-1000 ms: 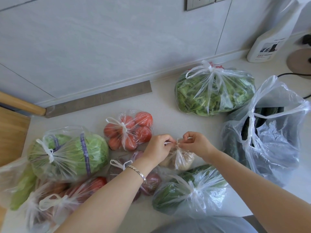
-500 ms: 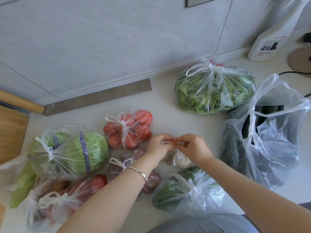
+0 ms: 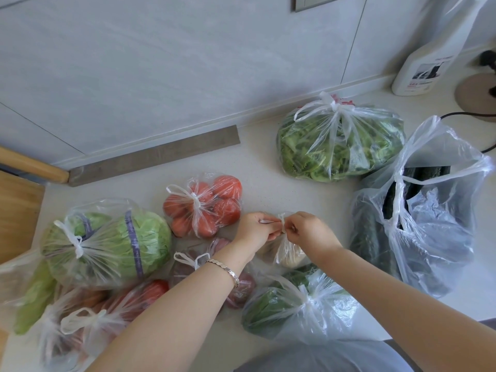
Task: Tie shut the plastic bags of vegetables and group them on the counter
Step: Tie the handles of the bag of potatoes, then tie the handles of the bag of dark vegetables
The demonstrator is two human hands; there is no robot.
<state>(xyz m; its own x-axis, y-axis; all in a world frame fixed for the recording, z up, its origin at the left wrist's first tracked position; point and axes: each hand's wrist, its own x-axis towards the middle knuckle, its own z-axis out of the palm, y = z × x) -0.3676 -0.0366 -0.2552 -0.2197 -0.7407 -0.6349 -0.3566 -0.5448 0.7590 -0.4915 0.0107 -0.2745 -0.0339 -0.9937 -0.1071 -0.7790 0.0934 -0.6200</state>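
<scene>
A small clear bag of pale vegetables sits in the middle of the counter. My left hand and my right hand each pinch one of its handle ends above it, close together. Around it lie tied bags: tomatoes, cabbage, purple onions, dark greens, leafy greens and a bag of red and orange vegetables. At the right, a bag of cucumbers stands with its mouth open.
A white spray bottle stands against the wall at the far right, beside a round base with a black cable. A wooden board lies at the left edge. Light counter shows between the bags.
My hands have drawn slightly apart, pulling the handle ends of the small bag. The other bags have not moved.
</scene>
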